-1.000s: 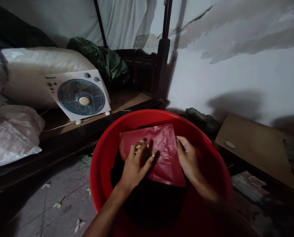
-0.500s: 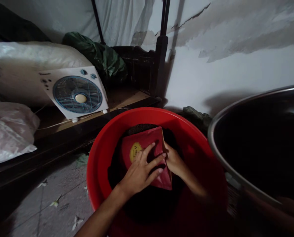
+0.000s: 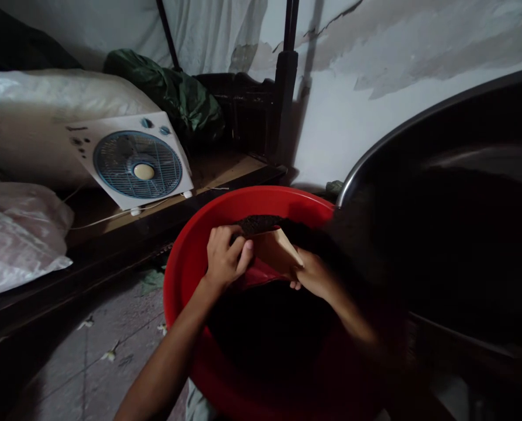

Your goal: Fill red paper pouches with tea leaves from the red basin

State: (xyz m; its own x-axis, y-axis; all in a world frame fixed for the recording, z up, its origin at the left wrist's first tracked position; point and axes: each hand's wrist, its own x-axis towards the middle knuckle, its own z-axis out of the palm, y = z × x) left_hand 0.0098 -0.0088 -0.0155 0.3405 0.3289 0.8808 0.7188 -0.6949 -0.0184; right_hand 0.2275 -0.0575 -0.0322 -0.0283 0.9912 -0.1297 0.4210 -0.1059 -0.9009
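Note:
A big red plastic basin [image 3: 186,257] sits low in front of me with a dark loose mass [image 3: 261,327] inside. Both hands hold a red packet [image 3: 270,257] over it, tipped so its pale inner side shows. My left hand [image 3: 225,257] grips the packet's left edge with curled fingers. Gripping the right edge is my right hand [image 3: 312,275]. A small heap of the dark crumbly stuff [image 3: 256,223] lies at the packet's upper lip.
A large dark metal pan [image 3: 440,193] with a shiny rim fills the right side, overlapping the basin. A white box fan [image 3: 131,161] stands on a low wooden platform [image 3: 217,175] at left, beside pale sacks [image 3: 19,234] and a green bundle [image 3: 177,105].
The packet went from lying flat under my palms to being lifted and tipped between both hands. The metal pan has come in from the right and now covers much more of the view.

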